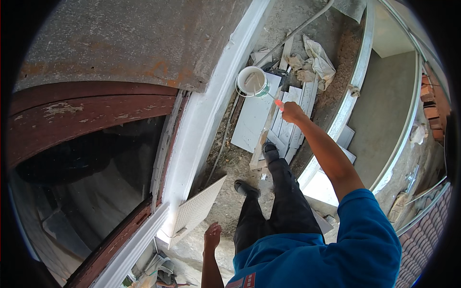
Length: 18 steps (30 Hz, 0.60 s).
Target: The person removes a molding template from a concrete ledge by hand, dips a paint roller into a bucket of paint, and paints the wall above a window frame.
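My right hand (293,112) grips the orange-red handle (279,104) of a tool. Its thin metal shank runs toward the rim of a white plastic bucket (264,90) with green print. The tool's head cannot be made out clearly. Inside the bucket are a pale, paint-like material and a light-coloured object. The bucket's wire bail hangs at its left side, and it stands by the upper end of a white panel (248,124). Low in the view, my left hand (212,235) hangs free with nothing visible in it, near a leaning white textured panel (200,207).
White boards and a wooden batten (264,140) lie around my right foot. Beyond them are crumpled sacking (318,59) and a grey hose or pipe (302,25). A white wall edge (201,115) and a dark-red window frame (90,104) stand left; a pale ledge (354,90) curves along the right.
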Tool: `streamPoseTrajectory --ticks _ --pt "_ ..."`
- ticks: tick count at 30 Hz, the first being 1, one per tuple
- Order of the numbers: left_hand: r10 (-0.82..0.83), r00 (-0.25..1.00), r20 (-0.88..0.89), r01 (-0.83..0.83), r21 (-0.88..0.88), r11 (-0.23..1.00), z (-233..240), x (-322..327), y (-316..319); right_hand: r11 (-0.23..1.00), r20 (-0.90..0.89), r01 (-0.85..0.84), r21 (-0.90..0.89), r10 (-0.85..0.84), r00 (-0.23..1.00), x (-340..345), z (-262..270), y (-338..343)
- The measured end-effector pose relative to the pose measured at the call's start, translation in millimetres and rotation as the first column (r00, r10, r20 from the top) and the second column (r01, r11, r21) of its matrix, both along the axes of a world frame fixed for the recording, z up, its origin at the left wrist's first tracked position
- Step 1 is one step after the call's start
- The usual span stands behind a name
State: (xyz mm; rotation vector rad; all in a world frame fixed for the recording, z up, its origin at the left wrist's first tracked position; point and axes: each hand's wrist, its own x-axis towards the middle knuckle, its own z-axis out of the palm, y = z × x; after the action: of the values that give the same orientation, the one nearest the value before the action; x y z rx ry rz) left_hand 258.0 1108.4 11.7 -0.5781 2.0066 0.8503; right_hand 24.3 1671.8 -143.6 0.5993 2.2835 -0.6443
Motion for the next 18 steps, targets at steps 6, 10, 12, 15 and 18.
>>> streamPoseTrajectory --ticks 6,10,12,15,18 --pt "0.059 0.998 -0.001 -0.058 0.049 0.997 -15.6 7.4 -9.7 0.985 -0.095 0.172 -0.025 -0.174 0.980 41.8 12.8 -13.5" --pt "0.075 0.997 0.002 -0.075 0.077 0.994 -19.7 20.6 -35.4 0.802 -0.015 0.516 -0.300 -0.545 0.838 53.7 53.1 -42.5" --pt "0.099 0.995 0.015 -0.100 0.071 0.992 -20.6 28.2 -47.0 0.558 0.158 0.644 -0.522 -0.679 0.717 55.8 49.0 -52.2" --pt "0.160 0.985 0.065 -0.162 0.028 0.986 -15.3 38.2 -61.9 0.278 0.340 0.750 -0.601 -0.760 0.554 48.8 48.5 -68.0" --pt "0.071 0.997 0.043 -0.070 -0.017 0.997 -16.6 55.4 -86.0 0.053 0.437 0.755 -0.653 -0.788 0.433 41.6 31.9 -78.8"
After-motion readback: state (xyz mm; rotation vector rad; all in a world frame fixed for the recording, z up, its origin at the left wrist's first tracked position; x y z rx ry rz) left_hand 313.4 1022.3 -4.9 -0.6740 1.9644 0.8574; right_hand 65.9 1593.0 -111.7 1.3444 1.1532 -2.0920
